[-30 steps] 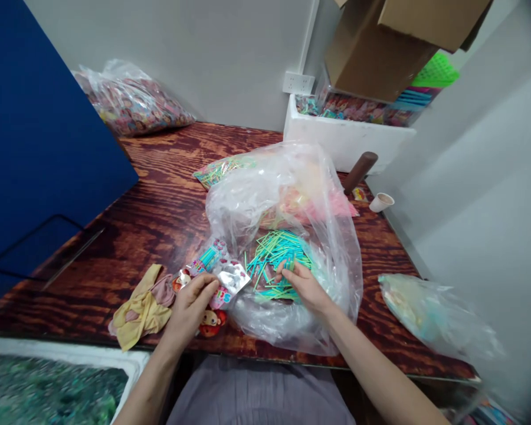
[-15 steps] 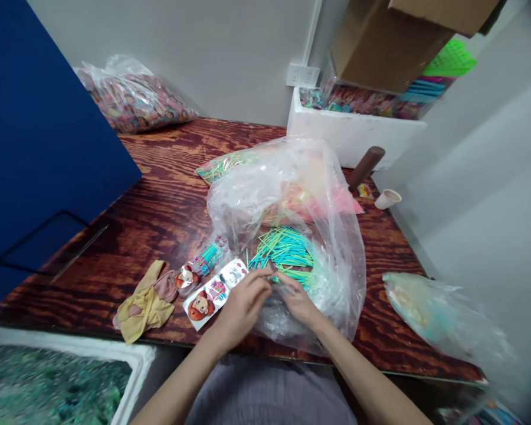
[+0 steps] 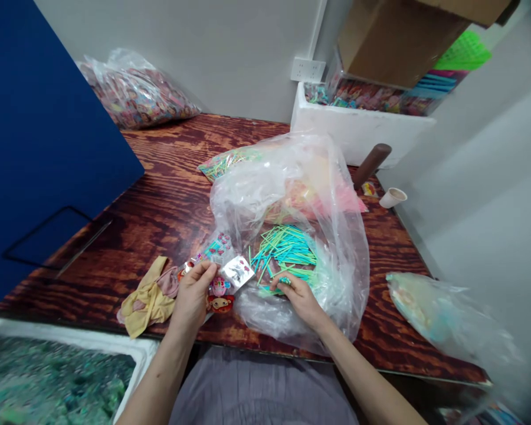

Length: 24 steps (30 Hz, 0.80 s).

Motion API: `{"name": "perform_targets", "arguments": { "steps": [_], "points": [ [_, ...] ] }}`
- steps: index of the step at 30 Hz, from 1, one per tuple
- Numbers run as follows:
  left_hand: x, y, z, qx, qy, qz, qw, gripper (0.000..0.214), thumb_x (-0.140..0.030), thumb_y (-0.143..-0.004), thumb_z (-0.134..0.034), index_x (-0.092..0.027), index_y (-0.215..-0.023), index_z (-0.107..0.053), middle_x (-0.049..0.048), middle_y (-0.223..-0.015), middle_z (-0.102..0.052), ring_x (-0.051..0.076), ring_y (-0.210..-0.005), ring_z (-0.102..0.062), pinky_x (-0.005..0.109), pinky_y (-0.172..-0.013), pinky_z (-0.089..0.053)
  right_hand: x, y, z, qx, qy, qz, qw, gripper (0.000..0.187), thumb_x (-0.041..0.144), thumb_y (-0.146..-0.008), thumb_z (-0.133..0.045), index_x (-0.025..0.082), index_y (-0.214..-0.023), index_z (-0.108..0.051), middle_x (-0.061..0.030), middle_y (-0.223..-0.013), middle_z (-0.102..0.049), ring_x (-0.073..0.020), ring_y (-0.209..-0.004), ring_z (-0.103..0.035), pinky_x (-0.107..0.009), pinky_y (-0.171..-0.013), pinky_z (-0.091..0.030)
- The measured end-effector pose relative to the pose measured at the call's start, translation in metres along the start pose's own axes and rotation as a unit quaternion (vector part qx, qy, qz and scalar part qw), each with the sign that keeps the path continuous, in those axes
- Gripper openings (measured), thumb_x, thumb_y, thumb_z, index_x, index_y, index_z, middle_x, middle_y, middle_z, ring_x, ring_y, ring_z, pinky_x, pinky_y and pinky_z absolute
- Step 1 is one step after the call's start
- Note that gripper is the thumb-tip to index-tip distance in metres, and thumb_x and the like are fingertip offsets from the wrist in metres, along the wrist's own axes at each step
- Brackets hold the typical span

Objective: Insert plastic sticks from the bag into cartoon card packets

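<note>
My left hand [image 3: 193, 293] pinches a small cartoon-printed packet [image 3: 228, 278] at the near edge of the wooden table [image 3: 168, 195]. A second printed packet [image 3: 217, 247] lies just beyond it. My right hand [image 3: 299, 297] is closed on a small bunch of turquoise and green sticks [image 3: 279, 283] inside the mouth of a big clear plastic bag [image 3: 292, 200]. A loose pile of the same sticks [image 3: 287, 251] lies in the bag just beyond the fingers. Pink items show deeper in the bag.
A yellow and pink cloth [image 3: 148, 295] lies left of my left hand. White foam boxes stand at the back right [image 3: 358, 133] and near left [image 3: 71, 348]. A filled bag [image 3: 135, 94] sits far left, another bag [image 3: 433, 313] at right. A paper cup [image 3: 392, 196] and brown cylinder [image 3: 371, 162] are near the wall.
My left hand, which had met the right at the bag mouth, moved back left and now holds the printed packet up. My right hand stays in the bag, gripping sticks.
</note>
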State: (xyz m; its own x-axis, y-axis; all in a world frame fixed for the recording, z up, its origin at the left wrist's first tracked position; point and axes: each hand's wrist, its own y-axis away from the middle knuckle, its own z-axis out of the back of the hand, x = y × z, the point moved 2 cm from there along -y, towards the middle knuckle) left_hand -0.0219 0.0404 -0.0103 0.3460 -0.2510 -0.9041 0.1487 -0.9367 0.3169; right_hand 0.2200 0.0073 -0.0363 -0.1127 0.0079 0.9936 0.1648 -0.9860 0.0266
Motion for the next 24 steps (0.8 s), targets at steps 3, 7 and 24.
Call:
{"name": "perform_targets", "arguments": {
  "steps": [3, 7, 24],
  "points": [
    [0.001, 0.004, 0.004, 0.004, -0.064, -0.022, 0.998, 0.038, -0.053, -0.073, -0.073, -0.018, -0.070, -0.056, -0.0072, -0.053, -0.052, 0.008, -0.043, -0.042, 0.020, -0.046, -0.036, 0.003, -0.001, 0.008, -0.024, -0.009, -0.004, 1.000, 0.018, 0.039, -0.093, -0.057, 0.022, -0.090, -0.064, -0.0016, -0.083, -0.068, -0.0200, -0.083, -0.062, -0.031, -0.080, -0.044],
    [-0.004, 0.009, 0.004, 0.064, -0.214, -0.091, 0.971, 0.033, -0.050, -0.082, -0.065, -0.018, -0.076, -0.063, -0.0041, -0.065, -0.056, 0.010, -0.057, -0.049, 0.020, -0.054, -0.039, 0.016, -0.003, 0.021, -0.033, 0.023, 0.025, 0.999, 0.018, 0.036, -0.096, -0.054, 0.023, -0.091, -0.065, -0.0020, -0.088, -0.067, -0.0203, -0.088, -0.061, -0.031, -0.084, -0.042],
    [0.007, 0.014, 0.008, 0.012, -0.228, -0.124, 0.966, 0.026, -0.042, -0.075, -0.071, -0.019, -0.085, -0.076, 0.0031, -0.084, -0.075, 0.019, -0.080, -0.065, 0.027, -0.073, -0.051, 0.032, 0.011, 0.007, -0.001, 0.018, 0.063, 0.998, 0.020, 0.035, -0.098, -0.052, 0.025, -0.096, -0.070, -0.0044, -0.095, -0.069, -0.0219, -0.095, -0.063, -0.033, -0.087, -0.044]
  ]
}}
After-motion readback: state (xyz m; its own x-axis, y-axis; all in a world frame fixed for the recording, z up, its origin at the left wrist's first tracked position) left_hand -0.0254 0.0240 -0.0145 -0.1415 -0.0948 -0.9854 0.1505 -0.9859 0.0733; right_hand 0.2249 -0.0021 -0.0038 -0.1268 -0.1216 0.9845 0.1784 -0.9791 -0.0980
